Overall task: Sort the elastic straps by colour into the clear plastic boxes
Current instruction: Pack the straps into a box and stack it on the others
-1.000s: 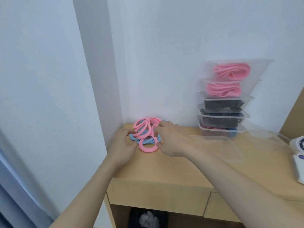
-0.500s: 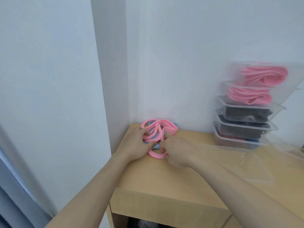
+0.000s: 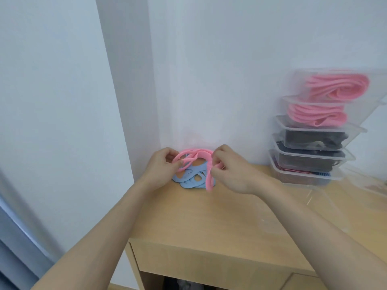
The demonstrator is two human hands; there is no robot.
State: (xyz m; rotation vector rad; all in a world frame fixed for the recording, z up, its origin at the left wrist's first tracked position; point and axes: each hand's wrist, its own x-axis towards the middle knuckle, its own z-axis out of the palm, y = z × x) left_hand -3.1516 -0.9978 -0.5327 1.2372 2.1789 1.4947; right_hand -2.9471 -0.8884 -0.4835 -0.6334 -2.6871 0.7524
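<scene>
Light: bright, soft, even.
Shadows: faint, wall corner point(image 3: 125, 80) left of the grip.
Blur: clear plastic boxes point(image 3: 356, 114) right of the grip, slight.
Edges: forearms point(image 3: 117, 216) stretched below the grip.

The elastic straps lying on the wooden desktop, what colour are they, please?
The flat elastic straps are light blue; head view.

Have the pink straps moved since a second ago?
Yes. The left hand and right hand have raised the pink straps above the blue straps lying on the desk.
</scene>
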